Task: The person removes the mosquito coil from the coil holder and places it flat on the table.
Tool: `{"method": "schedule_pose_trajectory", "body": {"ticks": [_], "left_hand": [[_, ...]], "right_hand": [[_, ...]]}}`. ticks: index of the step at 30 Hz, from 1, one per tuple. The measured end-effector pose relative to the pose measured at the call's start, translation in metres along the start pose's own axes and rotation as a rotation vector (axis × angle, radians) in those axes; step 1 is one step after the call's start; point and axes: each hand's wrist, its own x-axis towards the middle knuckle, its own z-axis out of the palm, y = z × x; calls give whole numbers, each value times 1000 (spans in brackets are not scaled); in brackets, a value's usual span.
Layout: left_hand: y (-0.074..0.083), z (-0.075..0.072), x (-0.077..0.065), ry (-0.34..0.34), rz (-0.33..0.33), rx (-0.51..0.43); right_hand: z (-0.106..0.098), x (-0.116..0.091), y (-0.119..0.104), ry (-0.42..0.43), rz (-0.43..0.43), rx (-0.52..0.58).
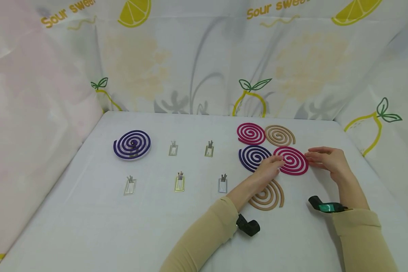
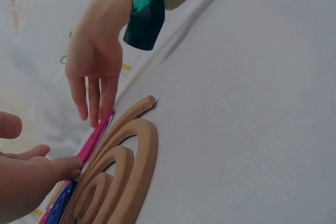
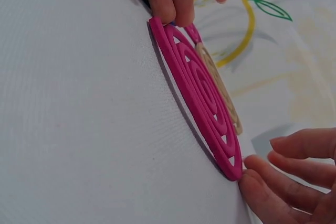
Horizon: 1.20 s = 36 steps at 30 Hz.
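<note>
A pink spiral mosquito coil (image 1: 291,161) lies between the two hands, and a thin shadow shows along its near edge in the right wrist view. My left hand (image 1: 269,169) holds its left edge with the fingertips. At the opposite edge, the thumb and fingertips of my right hand (image 1: 329,160) pinch the rim. Just left of this coil is a dark blue coil (image 1: 249,153), partly covered by the left hand. A tan coil (image 1: 266,204) lies nearer the front, partly under the left wrist in the head view.
Behind lie another pink coil (image 1: 251,133) and a tan one (image 1: 280,135). At the left, a purple coil (image 1: 132,152) sits raised on a small stand. Several small metal stands (image 1: 180,183) are spread over the white table (image 1: 98,226). A printed curtain (image 1: 190,56) hangs behind.
</note>
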Motion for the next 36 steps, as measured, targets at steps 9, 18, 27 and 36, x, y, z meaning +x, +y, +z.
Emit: {"method": "schedule_pose_trajectory", "body": {"ticks": [9,18,27,36], "left_hand": [[4,-3,-4,-14,7,57],[22,-22,-24,-103,53,126],[39,-56,-45,-94,92,183],[56,-98,-69,-102,166,224]], "right_hand": [[-2,-1,-2,17,-1,12],[2,-6,-15,104,-52,22],[21,-14,-35,73,-177,75],[50,-27,-52,95,-239,-88]]}}
